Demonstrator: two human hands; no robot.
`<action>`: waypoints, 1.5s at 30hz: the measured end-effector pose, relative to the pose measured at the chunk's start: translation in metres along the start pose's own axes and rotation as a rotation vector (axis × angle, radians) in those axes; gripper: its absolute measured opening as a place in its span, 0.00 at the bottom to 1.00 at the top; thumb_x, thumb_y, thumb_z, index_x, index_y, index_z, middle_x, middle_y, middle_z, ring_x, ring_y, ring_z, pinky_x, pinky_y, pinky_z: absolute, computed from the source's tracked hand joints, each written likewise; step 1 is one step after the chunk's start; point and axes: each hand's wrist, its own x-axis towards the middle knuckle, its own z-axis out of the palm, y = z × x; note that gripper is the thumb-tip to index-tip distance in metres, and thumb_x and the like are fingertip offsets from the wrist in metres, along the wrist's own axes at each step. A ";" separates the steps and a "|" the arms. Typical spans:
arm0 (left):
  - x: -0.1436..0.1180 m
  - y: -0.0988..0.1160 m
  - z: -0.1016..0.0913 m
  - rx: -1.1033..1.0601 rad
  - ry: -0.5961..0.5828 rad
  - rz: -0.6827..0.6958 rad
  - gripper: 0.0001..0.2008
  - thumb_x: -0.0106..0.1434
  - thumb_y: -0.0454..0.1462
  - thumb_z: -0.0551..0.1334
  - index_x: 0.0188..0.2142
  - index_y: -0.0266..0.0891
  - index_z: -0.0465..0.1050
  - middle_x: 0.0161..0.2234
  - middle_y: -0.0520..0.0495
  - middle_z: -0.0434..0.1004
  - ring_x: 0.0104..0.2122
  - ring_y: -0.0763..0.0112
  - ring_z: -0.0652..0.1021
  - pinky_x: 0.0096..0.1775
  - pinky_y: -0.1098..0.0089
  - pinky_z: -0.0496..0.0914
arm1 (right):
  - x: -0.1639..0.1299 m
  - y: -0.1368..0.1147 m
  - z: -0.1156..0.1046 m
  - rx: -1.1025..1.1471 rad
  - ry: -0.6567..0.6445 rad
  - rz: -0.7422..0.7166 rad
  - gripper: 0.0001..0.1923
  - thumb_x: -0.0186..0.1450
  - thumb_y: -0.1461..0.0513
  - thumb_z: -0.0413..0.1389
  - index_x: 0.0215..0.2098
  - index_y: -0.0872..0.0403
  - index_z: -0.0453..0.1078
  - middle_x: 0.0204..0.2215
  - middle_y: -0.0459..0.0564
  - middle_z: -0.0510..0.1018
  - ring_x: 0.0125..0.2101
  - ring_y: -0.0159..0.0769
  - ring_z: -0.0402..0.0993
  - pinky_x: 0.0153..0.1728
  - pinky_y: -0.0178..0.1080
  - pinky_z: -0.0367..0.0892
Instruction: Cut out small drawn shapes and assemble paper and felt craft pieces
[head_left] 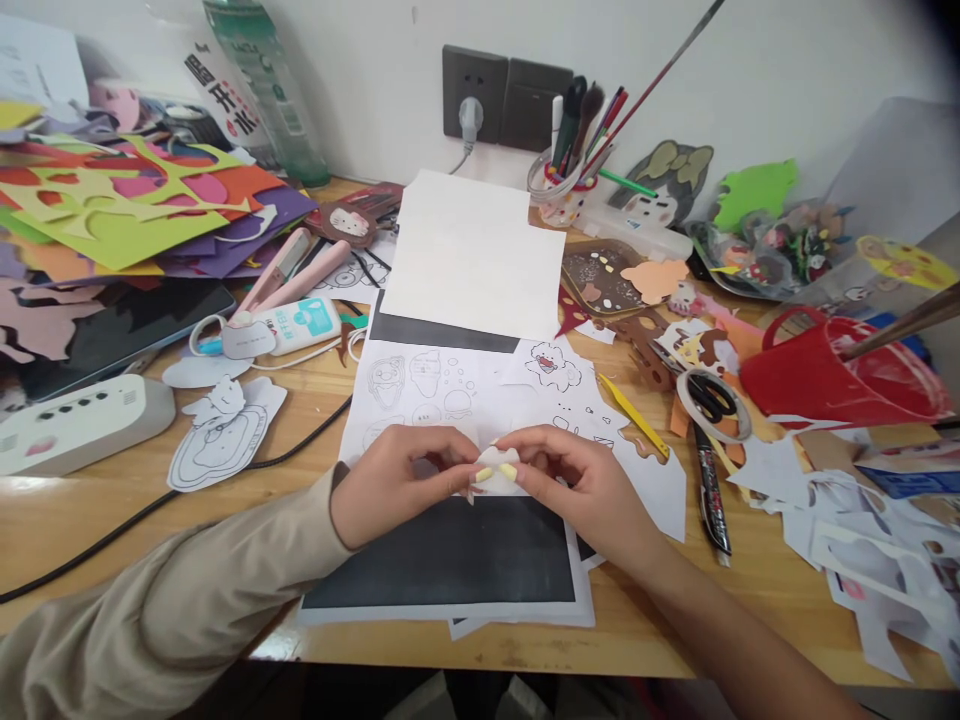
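Between both hands is a small white paper cutout (497, 475), pinched at its two sides above the sheets. My left hand (409, 480) closes thumb and fingers on its left edge. On its right edge, my right hand (585, 485) does the same. Below lies a printed sheet (450, 395) with line drawings and a black panel (450, 555). A line-drawn fluffy character (553, 366) shows on paper just beyond my right hand. What the cutout depicts cannot be made out.
To the right are a yellow craft knife (634, 415), a tape roll (712, 405), black scissors (705, 390), a black pen (711, 500) and a red bucket (832, 370). A blank white sheet (472, 255) lies behind. Coloured paper scraps (120, 220) and a power strip (82, 425) occupy the left.
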 end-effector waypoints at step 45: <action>0.002 -0.002 -0.003 -0.296 0.011 -0.092 0.10 0.56 0.38 0.56 0.24 0.33 0.68 0.22 0.52 0.72 0.22 0.81 0.72 0.28 0.81 0.67 | -0.002 -0.004 -0.004 0.042 0.136 0.035 0.05 0.58 0.60 0.50 0.28 0.54 0.65 0.22 0.44 0.71 0.25 0.28 0.65 0.26 0.32 0.59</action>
